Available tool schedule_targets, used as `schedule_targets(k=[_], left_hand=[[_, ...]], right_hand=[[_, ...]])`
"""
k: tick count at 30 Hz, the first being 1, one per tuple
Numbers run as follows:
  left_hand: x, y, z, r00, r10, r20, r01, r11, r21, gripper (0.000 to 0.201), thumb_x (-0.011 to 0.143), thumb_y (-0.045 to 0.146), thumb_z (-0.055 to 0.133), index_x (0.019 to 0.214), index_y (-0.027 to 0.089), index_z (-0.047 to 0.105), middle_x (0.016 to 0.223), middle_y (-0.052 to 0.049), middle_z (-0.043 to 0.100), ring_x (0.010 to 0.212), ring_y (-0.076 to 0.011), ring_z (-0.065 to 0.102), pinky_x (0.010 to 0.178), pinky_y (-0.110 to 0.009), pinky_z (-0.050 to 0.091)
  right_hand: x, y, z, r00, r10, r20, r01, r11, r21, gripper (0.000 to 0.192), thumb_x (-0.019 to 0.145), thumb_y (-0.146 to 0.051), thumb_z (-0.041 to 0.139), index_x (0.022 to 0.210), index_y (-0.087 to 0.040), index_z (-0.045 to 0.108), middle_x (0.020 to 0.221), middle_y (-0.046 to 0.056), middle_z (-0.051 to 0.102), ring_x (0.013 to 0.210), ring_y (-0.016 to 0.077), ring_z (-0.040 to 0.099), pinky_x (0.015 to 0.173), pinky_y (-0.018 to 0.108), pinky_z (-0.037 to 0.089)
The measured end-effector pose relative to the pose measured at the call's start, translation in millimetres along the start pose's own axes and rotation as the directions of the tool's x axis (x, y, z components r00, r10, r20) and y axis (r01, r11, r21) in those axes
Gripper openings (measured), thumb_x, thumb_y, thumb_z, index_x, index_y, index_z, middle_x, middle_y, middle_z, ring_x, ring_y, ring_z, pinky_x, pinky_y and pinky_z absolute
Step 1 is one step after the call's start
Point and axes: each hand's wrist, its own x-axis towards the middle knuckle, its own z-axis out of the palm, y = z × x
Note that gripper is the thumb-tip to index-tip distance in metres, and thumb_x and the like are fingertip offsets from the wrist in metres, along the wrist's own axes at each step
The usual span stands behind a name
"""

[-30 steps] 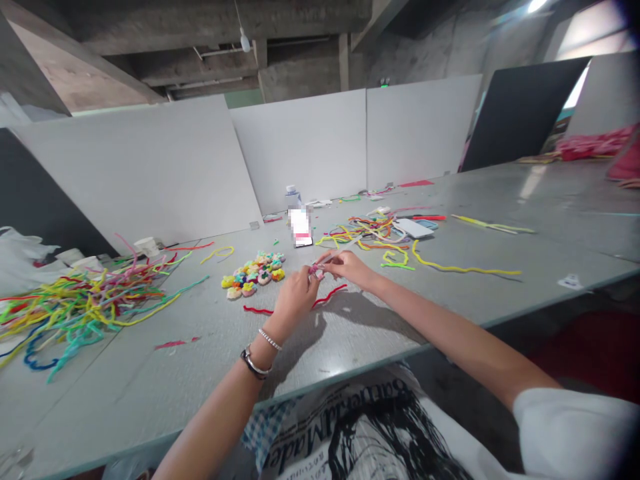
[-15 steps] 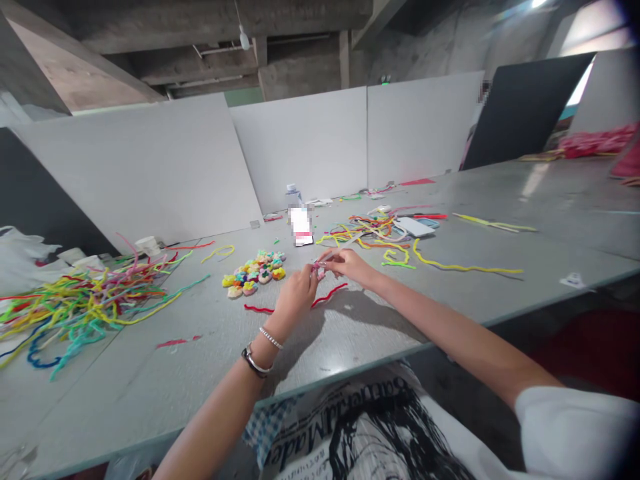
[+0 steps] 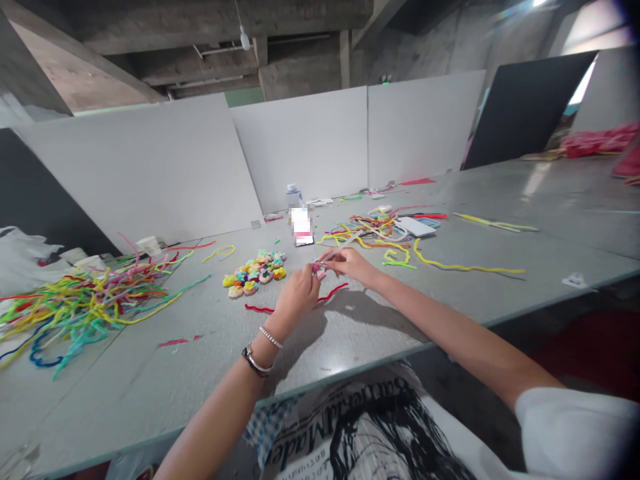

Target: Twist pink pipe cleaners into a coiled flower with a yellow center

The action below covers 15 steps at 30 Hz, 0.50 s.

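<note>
Left hand and right hand tightly pinch a small pink fuzzy piece; beneath lies a red fuzzy strand.

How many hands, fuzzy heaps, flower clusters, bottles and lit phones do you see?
Hands: 2, the left hand and the right hand
Fuzzy heaps: 2, the left heap and the right heap
Flower cluster: 1
Bottle: 1
Lit phone: 1
Total: 7
</note>
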Motion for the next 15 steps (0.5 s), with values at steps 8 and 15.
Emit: schedule_targets(k=[8, 15], left_hand=[[1.7, -7.9, 7.8, 0.997, -0.016, 0.080, 0.019, 0.999, -0.040, 0.038, 0.094, 0.027, 0.024, 0.127, 0.011, 0.037, 0.091, -0.014, 0.065, 0.079, -0.0216, 0.062, 0.064, -0.030, 0.044], [2.0, -9.4, 10.0, 0.995, -0.023, 0.095, 0.031, 0.996, -0.087, 0.048, 0.093, 0.027, 0.027, 0.139, 0.011, 0.024, 0.095, -0.016, 0.064, 0.082, -0.0217, 0.062, 0.069, -0.033, 0.046]], right_hand=[[-1.0, -2.1, 0.6, 1.000, 0.000, -0.010, 0.000, 1.000, 0.000, 0.027, 0.072, -0.035, 0.062, 0.087, -0.013, 0.065, 0.067, 0.001, 0.061, 0.052, 0.0088, 0.049, 0.046, 0.021, 0.035], [-0.2, 1.4, 0.3, 1.000, -0.008, -0.006, 0.008, 1.000, -0.007, 0.026, 0.072, -0.035, 0.062, 0.087, -0.014, 0.066, 0.070, 0.002, 0.063, 0.053, 0.0090, 0.050, 0.045, 0.021, 0.034]])
